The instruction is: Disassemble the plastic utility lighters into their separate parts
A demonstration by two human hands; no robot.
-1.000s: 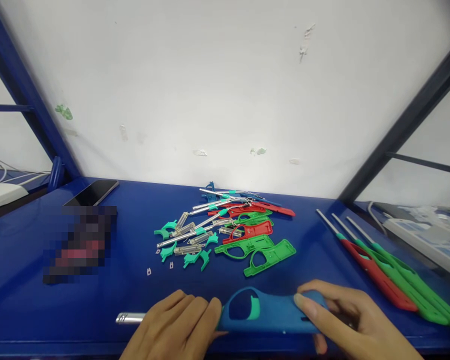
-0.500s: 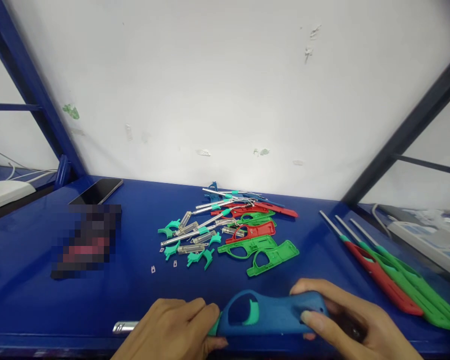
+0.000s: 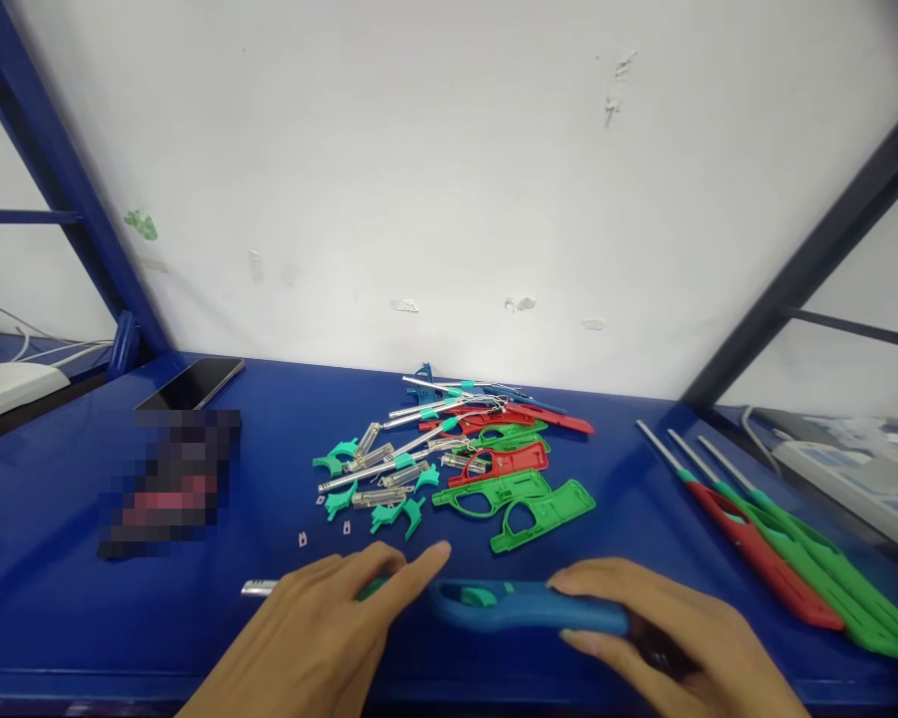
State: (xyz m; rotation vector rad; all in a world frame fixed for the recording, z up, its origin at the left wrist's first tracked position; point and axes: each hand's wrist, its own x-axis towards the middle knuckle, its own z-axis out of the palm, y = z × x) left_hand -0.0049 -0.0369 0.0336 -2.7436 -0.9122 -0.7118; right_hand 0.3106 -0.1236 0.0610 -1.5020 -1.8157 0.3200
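Observation:
A blue lighter body (image 3: 528,606) with a green trigger lies level near the table's front edge. My right hand (image 3: 663,623) is closed round its right end, thumb and fingers on either side. My left hand (image 3: 336,613) wraps the lighter's front, its index finger stretched toward the blue body. The silver tube tip (image 3: 258,588) sticks out to the left of that hand. Beyond the hands lie green half shells (image 3: 550,514), a red half shell (image 3: 520,461), silver tubes with green collars (image 3: 374,469), clear tanks (image 3: 381,497) and green triggers (image 3: 411,519).
Three finished-looking lighters, one red (image 3: 770,568) and two green, lie on the right of the blue table (image 3: 269,638). A phone (image 3: 199,382) and a pixelated dark object (image 3: 172,489) lie on the left. Blue shelf posts (image 3: 82,179) stand at both sides.
The lighter has rolled so its handle opening looks narrower, and it sits slightly higher. My left index finger has lifted and stretched out. My right thumb has moved to the lighter's near edge.

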